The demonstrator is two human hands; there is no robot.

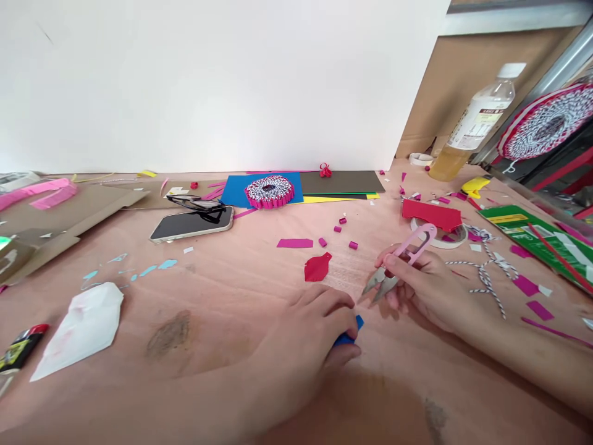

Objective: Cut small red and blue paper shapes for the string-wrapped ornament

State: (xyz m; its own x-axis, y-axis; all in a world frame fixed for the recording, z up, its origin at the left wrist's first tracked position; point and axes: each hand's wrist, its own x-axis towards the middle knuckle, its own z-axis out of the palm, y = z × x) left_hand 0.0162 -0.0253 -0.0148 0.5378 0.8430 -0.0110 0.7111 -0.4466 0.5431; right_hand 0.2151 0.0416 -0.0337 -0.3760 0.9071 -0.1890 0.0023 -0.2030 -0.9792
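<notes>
Here, a pair of pink thread snips (pixel 412 245) is held in the right hand (pixel 428 287). The fingers are closed around the pink handle, and the steel blades (pixel 380 285) are pointed down and to the left, a little apart. The left hand (pixel 308 324) is curled low on the table, and a small blue piece (pixel 354 332) is pinched in its fingers. Most of that piece is hidden, so whether it is paper or something else cannot be told. It is held just beside the blades, but it is not between them. The work in hand looks like the snipping of small craft bits, and no cut is being made at this moment. For a cut, the blue piece would need to be set between the blades. A red paper leaf shape (pixel 317 267) and a magenta paper strip (pixel 294 243) are lying near the hands on the pinkish tabletop (pixel 222 293). A red paper piece (pixel 430 214) is resting on a roll of tape (pixel 439 240), and twisted black-and-white string (pixel 486 272) is lying by the right hand. A paper rosette (pixel 269 191) is set farther off on blue card (pixel 236 191).
</notes>
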